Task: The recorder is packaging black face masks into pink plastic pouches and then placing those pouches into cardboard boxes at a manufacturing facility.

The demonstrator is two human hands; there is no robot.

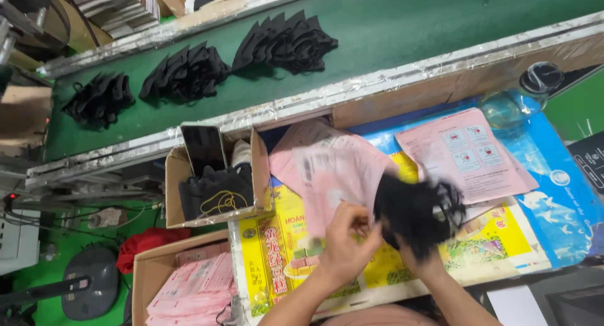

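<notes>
At the 6 o'clock part of the view, the person's left hand [345,244] pinches a thin pink pouch [336,178] between thumb and curled fingers. The pouch is flat, glossy and rectangular, and it is blurred, so its print cannot be read. Just at 3 o'clock from it, the right hand [420,258] is mostly hidden under a soft bundle of black masks [415,209]; the fingers close around this bundle from below. The cloth looks matte and crumpled, with thin ear loops sticking out at the edge. The bundle and the pouch touch or nearly touch; which one, it is not possible to tell.

Under both hands lies a shiny printed sheet [277,250], yellow and blue, smooth like plastic. At 2 o'clock, more flat pink pouches [465,153] lie spread on it. At 9 o'clock stands an open cardboard box [173,175] with black masks, a yellow rubber band and a dark flat phone inside. At 7 o'clock, a second carton [146,269] holds a stack of pink pouches.

From 10 to 1 o'clock runs a green conveyor belt [390,24] with a felt-like surface and rails wrapped in wrinkled silver foil. On it lie three fan-shaped piles of black masks [185,71], well apart from the hands.
</notes>
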